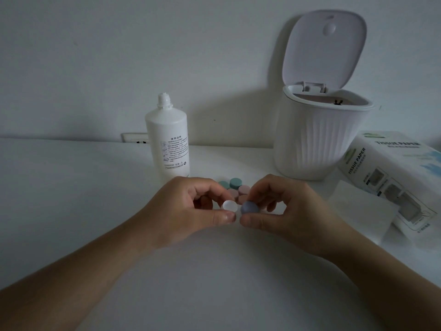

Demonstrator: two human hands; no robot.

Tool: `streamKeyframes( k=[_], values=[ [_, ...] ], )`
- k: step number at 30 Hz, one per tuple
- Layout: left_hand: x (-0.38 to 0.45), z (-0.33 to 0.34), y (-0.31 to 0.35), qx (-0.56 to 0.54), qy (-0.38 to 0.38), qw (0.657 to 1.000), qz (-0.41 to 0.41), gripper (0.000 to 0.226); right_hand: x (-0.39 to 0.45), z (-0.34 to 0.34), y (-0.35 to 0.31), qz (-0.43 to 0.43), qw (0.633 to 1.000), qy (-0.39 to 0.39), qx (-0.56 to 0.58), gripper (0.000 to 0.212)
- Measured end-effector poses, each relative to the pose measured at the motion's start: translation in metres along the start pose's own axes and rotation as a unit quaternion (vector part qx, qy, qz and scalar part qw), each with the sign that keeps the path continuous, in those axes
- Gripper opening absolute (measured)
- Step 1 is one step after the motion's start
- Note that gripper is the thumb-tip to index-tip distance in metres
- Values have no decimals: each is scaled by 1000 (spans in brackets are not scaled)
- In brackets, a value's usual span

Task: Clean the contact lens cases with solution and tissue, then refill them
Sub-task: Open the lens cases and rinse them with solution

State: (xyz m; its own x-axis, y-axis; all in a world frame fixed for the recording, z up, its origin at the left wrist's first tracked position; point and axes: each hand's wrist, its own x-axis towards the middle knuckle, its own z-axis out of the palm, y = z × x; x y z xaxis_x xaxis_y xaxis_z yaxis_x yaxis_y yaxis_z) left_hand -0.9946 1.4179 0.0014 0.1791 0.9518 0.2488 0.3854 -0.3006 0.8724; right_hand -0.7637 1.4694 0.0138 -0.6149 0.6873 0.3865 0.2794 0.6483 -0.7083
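With both hands up over the white table (71,199), I'm watching a lens case worked at centre frame.
Left hand (188,206) pinches the white cap (229,205) between curled fingers and thumb; right hand (286,211) pinches the grey-blue cap (249,208) the same way, the two caps just beside each other. At twelve o'clock of them lie green and pink lens cases (236,187). Solution bottle (167,137) stands at eleven, open-lidded bin (319,130) at one, tissue box (396,177) and loose tissue (360,211) at three.

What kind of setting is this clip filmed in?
Probably a home desk or dresser top against a wall: a white table, a small lidded bin, a tissue box and a wall socket.
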Motion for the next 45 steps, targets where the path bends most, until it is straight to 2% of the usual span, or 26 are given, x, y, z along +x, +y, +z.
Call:
streamKeyframes(
  k=[2,7,13,19,29,34,41,45],
  values=[
    [0,0,0,-3,1,1000,1,29,1,0,-1,-2,1000,5,-2,40],
    [-1,-2,2,-1,13,1000,-4,27,0,-4,-1,-1,1000,-13,7,27],
    [-1,-2,4,-20,9,1000,-11,30,-2,-7,-3,1,999,-33,18,33],
    [-2,-2,3,-29,-6,1000,-9,28,-3,-11,-4,3,998,-63,-26,33],
    [-2,-1,4,-27,-5,1000,0,25,-2,-4,-6,1,999,-31,-40,24],
    [-1,0,6,-35,9,999,3,25,-1,-4,-6,8,999,-22,-23,44],
    [-2,-1,8,-32,26,999,-4,29,-3,-5,-6,10,1000,-2,17,17],
    [-1,0,9,-39,27,999,-2,29,-2,-4,-6,35,999,2,4,43]
  ],
)
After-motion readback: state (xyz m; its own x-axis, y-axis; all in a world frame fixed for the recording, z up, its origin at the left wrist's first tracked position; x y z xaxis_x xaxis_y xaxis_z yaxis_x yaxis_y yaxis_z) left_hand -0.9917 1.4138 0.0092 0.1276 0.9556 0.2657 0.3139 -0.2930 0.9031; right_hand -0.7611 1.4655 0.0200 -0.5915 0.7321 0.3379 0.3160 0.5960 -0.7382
